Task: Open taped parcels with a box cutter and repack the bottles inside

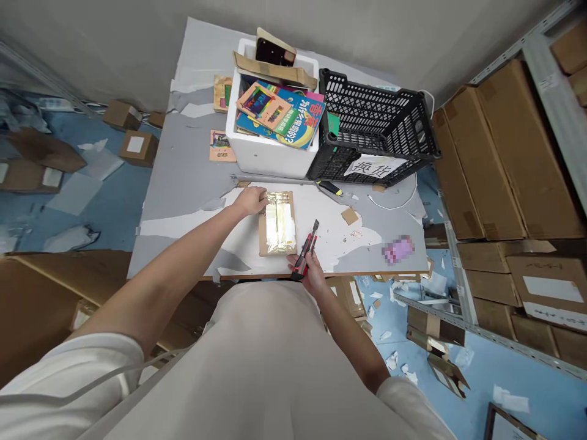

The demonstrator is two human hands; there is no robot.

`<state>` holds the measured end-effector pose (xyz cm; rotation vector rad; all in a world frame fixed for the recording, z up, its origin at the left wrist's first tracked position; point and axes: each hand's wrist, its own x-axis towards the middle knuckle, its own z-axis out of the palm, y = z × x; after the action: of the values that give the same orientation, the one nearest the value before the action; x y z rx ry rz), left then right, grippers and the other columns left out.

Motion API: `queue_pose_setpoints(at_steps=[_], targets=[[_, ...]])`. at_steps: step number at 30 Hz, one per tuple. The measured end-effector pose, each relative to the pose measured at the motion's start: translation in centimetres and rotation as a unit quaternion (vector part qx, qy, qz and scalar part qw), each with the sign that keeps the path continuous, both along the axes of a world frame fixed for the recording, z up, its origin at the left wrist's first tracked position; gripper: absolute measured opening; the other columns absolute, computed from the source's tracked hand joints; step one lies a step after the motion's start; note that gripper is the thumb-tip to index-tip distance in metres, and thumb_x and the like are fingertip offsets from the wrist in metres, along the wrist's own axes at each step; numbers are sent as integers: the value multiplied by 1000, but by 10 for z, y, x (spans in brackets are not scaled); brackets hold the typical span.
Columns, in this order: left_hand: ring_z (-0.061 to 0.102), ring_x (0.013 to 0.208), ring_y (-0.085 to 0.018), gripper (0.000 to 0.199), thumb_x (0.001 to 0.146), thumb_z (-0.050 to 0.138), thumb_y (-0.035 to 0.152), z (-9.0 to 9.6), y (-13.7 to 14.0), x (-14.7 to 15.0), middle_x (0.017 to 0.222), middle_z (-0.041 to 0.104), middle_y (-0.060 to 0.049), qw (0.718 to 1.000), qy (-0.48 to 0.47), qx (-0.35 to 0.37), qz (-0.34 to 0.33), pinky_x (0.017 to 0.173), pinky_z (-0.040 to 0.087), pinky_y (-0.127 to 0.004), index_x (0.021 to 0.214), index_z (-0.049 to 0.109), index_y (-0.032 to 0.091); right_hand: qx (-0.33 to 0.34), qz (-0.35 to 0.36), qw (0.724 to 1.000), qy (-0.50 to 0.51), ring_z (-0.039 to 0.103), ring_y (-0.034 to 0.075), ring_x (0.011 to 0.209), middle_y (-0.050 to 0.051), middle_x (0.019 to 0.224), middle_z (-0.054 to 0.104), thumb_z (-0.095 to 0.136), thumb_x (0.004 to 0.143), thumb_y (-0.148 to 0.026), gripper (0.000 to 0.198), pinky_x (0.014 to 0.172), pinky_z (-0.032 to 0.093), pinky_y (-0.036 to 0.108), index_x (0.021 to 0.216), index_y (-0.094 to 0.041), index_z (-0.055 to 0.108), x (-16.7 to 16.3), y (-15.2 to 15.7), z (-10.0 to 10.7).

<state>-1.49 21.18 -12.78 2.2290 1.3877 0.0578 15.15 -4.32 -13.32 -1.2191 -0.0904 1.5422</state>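
A flat cardboard parcel [277,225] lies on the table in front of me, its top covered with shiny yellowish tape and a white label. At its upper left edge rests my left hand [252,200], fingers curled against the side of the box. Beside the lower right corner, my right hand [313,273] grips a red and black box cutter [302,255], whose dark blade end points up and away from me. The cutter is just right of the parcel.
Behind the parcel stand a white foam box [270,160] of books and a black plastic crate [380,137]. A second, black and yellow cutter [329,187] lies before the crate. Cardboard scraps [349,216] and a pink blurred item [398,250] are to the right. Shelved cartons [527,165] flank the table.
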Motion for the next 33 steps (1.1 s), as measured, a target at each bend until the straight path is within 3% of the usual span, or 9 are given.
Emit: queue_pose_setpoints(at_steps=[5,10,12,14,17,20,23,28,33], targets=[[65,89,-29,38,80,46,45,2,-51,-47,91,72,-11,993,-14,-7,115,77,47,-36,94,69,17,18,-16,995,-95,68,19,94,1,98,70,59,84,-48,31,78,56,37,107,-29,48,43,47,6],[67,83,-24,43,77,51,57,-3,-118,-71,84,72,-7,966,-99,-64,228,78,49,-33,87,68,19,77,49,986,-141,66,16,80,3,89,70,54,87,-51,31,72,54,31,104,-26,52,60,101,11],[67,82,-24,44,77,52,56,-3,-129,-71,83,71,-7,961,-99,-71,247,79,50,-34,91,67,18,91,70,980,-165,64,15,75,3,88,69,52,87,-54,33,68,53,30,104,-25,52,60,109,10],[66,91,-26,49,77,52,52,-3,-129,-68,95,70,-10,963,-93,-41,250,84,50,-36,106,64,15,89,78,974,-195,65,15,77,3,91,68,52,85,-55,35,67,53,29,104,-26,51,64,106,8],[53,120,-30,71,73,56,46,0,-118,-60,128,55,-18,974,-97,54,196,98,43,-40,133,46,10,56,105,953,-277,64,13,68,2,89,66,56,82,-54,38,60,52,27,105,-24,51,79,88,8],[28,139,-36,94,66,64,57,3,-103,-45,148,35,-21,991,-81,101,36,111,26,-47,143,33,11,22,186,923,-337,55,9,48,-2,77,63,58,80,-53,54,45,46,23,122,-22,47,96,62,9],[14,143,-42,116,56,68,70,1,-92,-27,154,22,-24,991,-30,101,-87,114,8,-57,147,25,11,27,247,909,-336,53,8,43,-3,77,63,56,82,-51,73,43,45,23,144,-25,29,102,43,10],[20,141,-42,121,53,71,71,-8,-88,-10,150,30,-25,991,18,99,-89,113,2,-58,148,25,12,22,265,904,-334,52,7,44,-3,80,62,54,84,-47,71,43,46,22,148,-29,29,96,34,11],[28,135,-43,124,47,73,71,-12,-88,-11,144,37,-24,991,-7,104,-86,114,3,-57,146,28,11,17,275,917,-287,52,7,43,-5,74,59,57,83,-46,75,42,46,22,150,-28,26,97,38,15]])
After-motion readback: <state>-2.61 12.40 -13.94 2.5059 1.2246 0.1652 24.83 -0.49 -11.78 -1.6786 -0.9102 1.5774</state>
